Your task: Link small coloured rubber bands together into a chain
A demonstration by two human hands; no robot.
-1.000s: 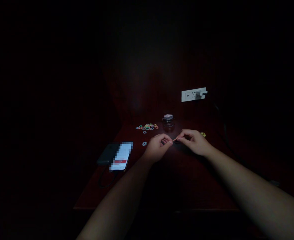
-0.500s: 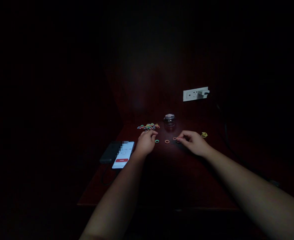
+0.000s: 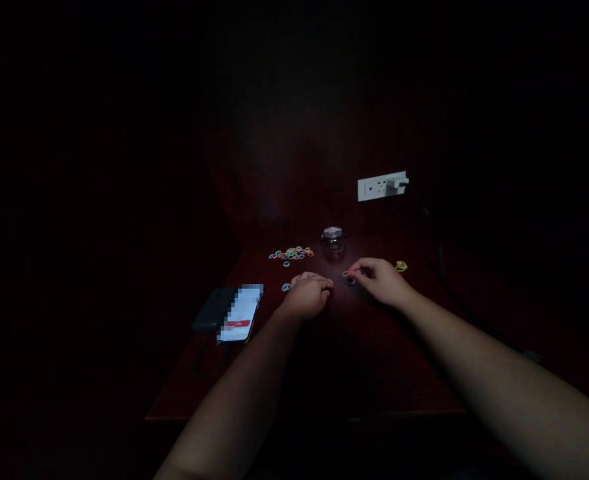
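My right hand (image 3: 381,281) pinches a small orange-pink hair tie (image 3: 347,273) between thumb and fingertips, just above the table. Below it lies a dark reddish hair tie (image 3: 351,282). My left hand (image 3: 310,295) rests low over the table with its fingers bent together; the fingertips hide whatever is under or in them. Beside its knuckles are light blue hair ties (image 3: 286,287), and a single blue hair tie (image 3: 287,265) lies farther back. Behind that is a loose pile of many-coloured hair ties (image 3: 294,253). Several yellow hair ties (image 3: 401,266) lie beyond my right wrist.
A clear lidded jar (image 3: 333,241) stands at the back of the dark red table (image 3: 324,387). To the left, a lit phone (image 3: 244,310) leans by a black power bank (image 3: 213,309) with a cable. A wall socket (image 3: 381,186) holds a white plug.
My left hand has moved right, over where green and orange hair ties lay, uncovering the blue ones. My right hand still pinches its hair tie. The view has shifted slightly.
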